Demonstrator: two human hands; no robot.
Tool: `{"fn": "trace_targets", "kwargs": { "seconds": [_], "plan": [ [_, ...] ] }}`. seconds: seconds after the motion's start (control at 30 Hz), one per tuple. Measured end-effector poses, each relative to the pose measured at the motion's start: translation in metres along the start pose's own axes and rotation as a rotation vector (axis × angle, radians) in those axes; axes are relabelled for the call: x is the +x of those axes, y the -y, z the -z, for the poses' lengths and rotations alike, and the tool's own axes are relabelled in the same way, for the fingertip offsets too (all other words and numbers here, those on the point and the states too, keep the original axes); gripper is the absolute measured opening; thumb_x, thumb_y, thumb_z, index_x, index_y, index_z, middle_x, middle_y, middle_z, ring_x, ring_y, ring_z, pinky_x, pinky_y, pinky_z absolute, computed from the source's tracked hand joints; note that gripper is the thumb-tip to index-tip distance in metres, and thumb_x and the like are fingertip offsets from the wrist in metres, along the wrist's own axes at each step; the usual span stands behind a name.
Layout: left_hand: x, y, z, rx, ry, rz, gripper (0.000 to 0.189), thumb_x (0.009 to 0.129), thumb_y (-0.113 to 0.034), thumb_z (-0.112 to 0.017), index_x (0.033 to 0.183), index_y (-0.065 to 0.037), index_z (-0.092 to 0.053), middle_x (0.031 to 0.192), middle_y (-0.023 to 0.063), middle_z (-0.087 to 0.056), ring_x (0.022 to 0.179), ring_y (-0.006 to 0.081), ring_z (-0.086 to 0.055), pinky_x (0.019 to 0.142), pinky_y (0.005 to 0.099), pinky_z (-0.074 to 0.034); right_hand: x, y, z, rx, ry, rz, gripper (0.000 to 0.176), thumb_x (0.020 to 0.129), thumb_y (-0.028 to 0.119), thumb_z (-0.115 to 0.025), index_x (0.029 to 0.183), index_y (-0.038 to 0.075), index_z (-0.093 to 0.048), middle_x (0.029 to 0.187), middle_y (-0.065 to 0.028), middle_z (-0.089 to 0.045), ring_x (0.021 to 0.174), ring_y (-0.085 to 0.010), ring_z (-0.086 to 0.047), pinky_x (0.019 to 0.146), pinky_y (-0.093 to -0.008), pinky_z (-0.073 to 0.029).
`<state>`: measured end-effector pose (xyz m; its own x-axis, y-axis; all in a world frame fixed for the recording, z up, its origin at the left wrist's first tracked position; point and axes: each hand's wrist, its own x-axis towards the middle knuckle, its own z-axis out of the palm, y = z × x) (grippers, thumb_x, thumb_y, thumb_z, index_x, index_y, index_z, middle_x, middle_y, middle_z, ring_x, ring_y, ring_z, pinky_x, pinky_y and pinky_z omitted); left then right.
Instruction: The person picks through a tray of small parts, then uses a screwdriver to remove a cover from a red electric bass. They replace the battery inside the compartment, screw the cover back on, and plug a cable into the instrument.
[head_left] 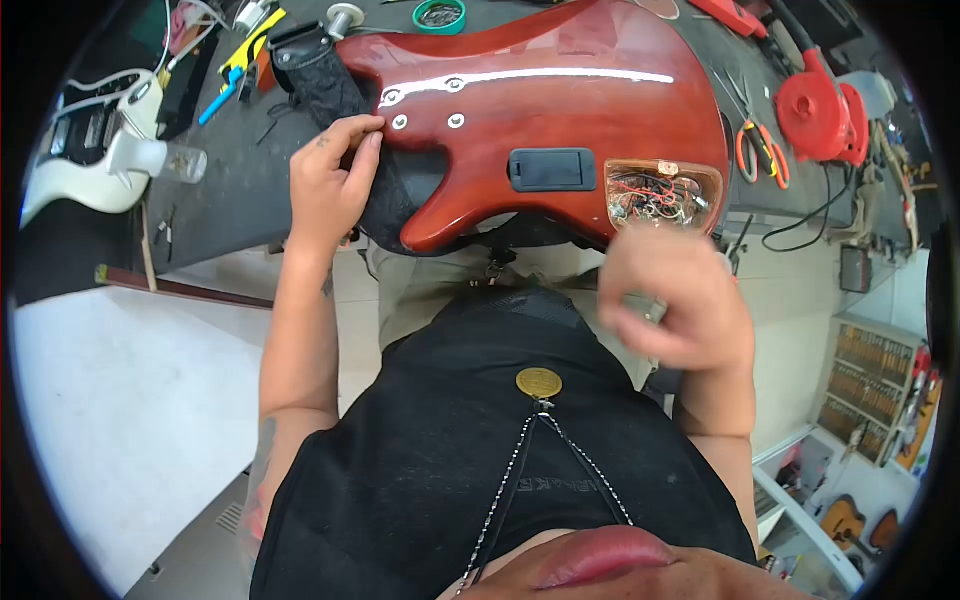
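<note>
A glossy red-brown electric guitar body [560, 90] lies back side up on the dark bench. My left hand [335, 175] is closed at the edge of the body near the bolt holes, thumb and forefinger against it. Anything small between those fingertips is hidden. My right hand [680, 295], blurred by motion, hovers just in front of the open control cavity [660, 195], fingers curled; whether it holds anything does not show. Tangled wires fill the cavity. Beside it sits a black battery box [552, 170]. Several metal-ringed bolt holes mark the body's left end.
Orange-handled pliers [762, 155] and a red blower [822, 110] are on the right of the bench. At the left are a clear bottle [185, 163], a white guitar-shaped piece [85, 190] and a blue-tipped tool [220, 97]. A green round dish [440, 16] stands behind the body.
</note>
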<state>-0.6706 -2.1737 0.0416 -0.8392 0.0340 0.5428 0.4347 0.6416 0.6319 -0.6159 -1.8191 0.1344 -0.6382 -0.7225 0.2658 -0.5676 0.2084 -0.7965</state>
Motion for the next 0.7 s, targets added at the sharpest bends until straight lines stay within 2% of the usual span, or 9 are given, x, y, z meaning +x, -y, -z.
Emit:
{"fn": "trace_targets", "kwargs": {
  "seconds": [0.03, 0.07, 0.1, 0.17, 0.2, 0.33, 0.4, 0.6, 0.7],
  "plan": [
    [0.002, 0.001, 0.002, -0.003, 0.016, -0.030, 0.011, 0.091, -0.001, -0.071, 0.102, 0.000, -0.074, 0.088, 0.0098, -0.074, 0.073, 0.0158, -0.067, 0.068, 0.0275, -0.051, 0.018, -0.003, -0.001, -0.213, -0.096, 0.069, 0.018, 0.074, 0.004, -0.075, 0.083, 0.005, -0.060, 0.079, -0.0086, -0.059, 0.077, -0.0312, -0.059, 0.069, -0.0401, -0.049],
    [0.002, 0.002, 0.004, -0.005, 0.033, -0.060, 0.013, 0.092, -0.002, -0.071, 0.104, 0.000, -0.075, 0.088, 0.0080, -0.074, 0.071, 0.0117, -0.064, 0.067, 0.0261, -0.049, 0.035, -0.011, 0.001, -0.324, -0.069, 0.082, 0.018, 0.073, 0.003, -0.075, 0.084, 0.005, -0.061, 0.081, -0.0087, -0.059, 0.081, -0.0311, -0.059, 0.072, -0.0402, -0.049],
    [0.000, 0.002, 0.005, -0.015, 0.012, -0.046, 0.013, 0.092, -0.002, -0.071, 0.104, 0.000, -0.075, 0.088, 0.0080, -0.074, 0.071, 0.0117, -0.064, 0.067, 0.0261, -0.049, 0.051, -0.019, 0.003, -0.435, -0.041, 0.099, 0.018, 0.073, 0.002, -0.074, 0.086, 0.005, -0.062, 0.084, -0.0087, -0.059, 0.085, -0.0309, -0.059, 0.074, -0.0404, -0.050],
    [0.001, 0.002, 0.006, -0.049, 0.057, -0.040, 0.013, 0.091, -0.004, -0.070, 0.103, 0.000, -0.074, 0.094, 0.0134, -0.076, 0.079, 0.0242, -0.072, 0.072, 0.0315, -0.055, 0.075, -0.036, -0.002, -0.475, 0.015, 0.161, 0.019, 0.072, 0.002, -0.074, 0.087, 0.006, -0.063, 0.086, -0.0084, -0.059, 0.087, -0.0310, -0.059, 0.076, -0.0411, -0.050],
    [-0.001, 0.003, 0.006, -0.046, 0.053, -0.052, 0.014, 0.090, -0.004, -0.070, 0.104, -0.001, -0.073, 0.094, 0.0136, -0.075, 0.080, 0.0273, -0.072, 0.072, 0.0336, -0.056, 0.084, -0.042, -0.004, -0.502, 0.046, 0.217, 0.019, 0.072, 0.002, -0.074, 0.088, 0.006, -0.064, 0.089, -0.0081, -0.059, 0.089, -0.0310, -0.058, 0.078, -0.0419, -0.050],
    [-0.004, 0.007, 0.005, -0.088, 0.035, -0.085, 0.015, 0.090, -0.004, -0.069, 0.105, -0.002, -0.072, 0.092, 0.0134, -0.075, 0.083, 0.0297, -0.072, 0.074, 0.0354, -0.056, 0.105, -0.052, 0.000, -0.535, 0.158, 0.206, 0.020, 0.071, 0.002, -0.074, 0.088, 0.007, -0.065, 0.092, -0.0078, -0.059, 0.088, -0.0309, -0.059, 0.078, -0.0432, -0.051],
    [-0.001, 0.008, 0.006, -0.092, 0.040, -0.071, 0.015, 0.090, -0.004, -0.069, 0.104, -0.002, -0.071, 0.092, 0.0135, -0.075, 0.084, 0.0297, -0.072, 0.074, 0.0356, -0.056, 0.112, -0.051, 0.007, -0.579, 0.321, 0.204, 0.021, 0.067, -0.003, -0.072, 0.086, 0.004, -0.064, 0.092, -0.0088, -0.057, 0.085, -0.0298, -0.059, 0.074, -0.0396, -0.051],
    [0.000, 0.010, 0.005, -0.151, 0.035, -0.054, 0.012, 0.091, -0.006, -0.069, 0.102, -0.003, -0.071, 0.091, 0.0131, -0.074, 0.084, 0.0297, -0.072, 0.073, 0.0359, -0.056, 0.131, -0.044, 0.003, -0.604, 0.439, 0.260, 0.020, 0.063, -0.002, -0.067, 0.080, 0.005, -0.061, 0.091, -0.0095, -0.053, 0.083, -0.0319, -0.057, 0.070, -0.0415, -0.049],
    [-0.001, 0.010, 0.006, -0.138, 0.036, -0.078, 0.010, 0.091, -0.006, -0.069, 0.101, -0.004, -0.071, 0.090, 0.0123, -0.074, 0.083, 0.0296, -0.071, 0.073, 0.0358, -0.055, 0.139, -0.042, 0.003, -0.622, 0.519, 0.227, 0.020, 0.065, 0.005, -0.070, 0.085, 0.007, -0.067, 0.090, -0.0092, -0.053, 0.086, -0.0312, -0.058, 0.076, -0.0432, -0.051]
  ]
}}
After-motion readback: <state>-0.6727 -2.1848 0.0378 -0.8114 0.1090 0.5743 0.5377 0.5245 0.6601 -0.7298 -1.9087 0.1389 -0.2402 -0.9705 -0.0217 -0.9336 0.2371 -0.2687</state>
